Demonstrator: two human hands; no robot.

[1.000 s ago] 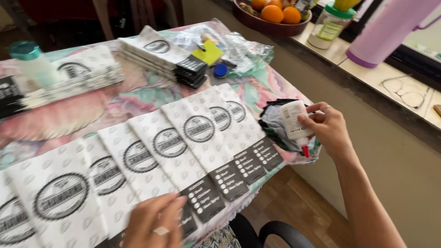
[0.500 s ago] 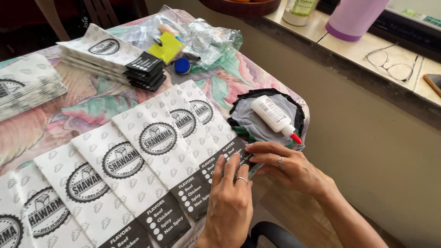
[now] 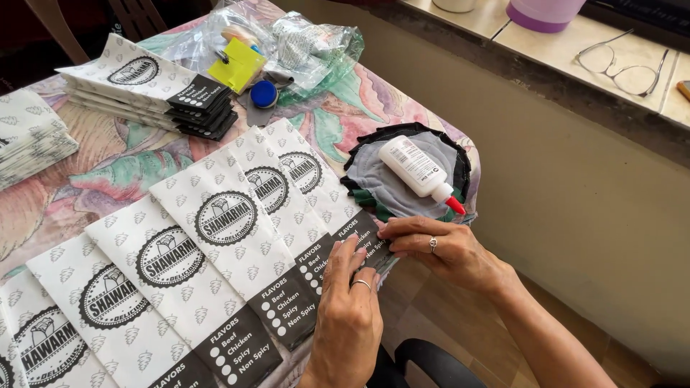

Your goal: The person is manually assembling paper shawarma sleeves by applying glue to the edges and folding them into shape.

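1. Paper bags (image 3: 237,237), white with round black emblems and black bottom bands, fanned in an overlapping row across the worktop (image 3: 122,169), long axes running from far-left down toward the near edge.
2. Rightmost bag (image 3: 316,183) in the fan, black band (image 3: 363,241) at the near-right corner of the worktop, right under both hands.
3. Left hand (image 3: 352,316) coming up from below, palm down, fingers stretched forward and flat on that band, ring showing on one finger.
4. Right hand (image 3: 438,248) reaching in from the right, wrist angled inward, fingertips pinching the band's right edge, ring on one finger too.
5. Hands close together, fingertips almost meeting over the same bag end; left pressing rather than gripping, right nipped on the paper edge.
6. Both about equally near; right covering the outer edge, left covering the middle of the band.
7. Glue bottle (image 3: 420,169), white with a red tip, lying on its side just beyond the right hand, tip pointing toward the near right, resting on a grey cloth (image 3: 381,183) atop dark fabric.
8. Stack of finished bags (image 3: 144,90) well apart at the far left; clear plastic wrap (image 3: 309,43), a yellow card (image 3: 237,65) and a blue cap (image 3: 264,93) beyond the fan.
9. Spectacles (image 3: 622,65) on the ledge at far right, away from everything.
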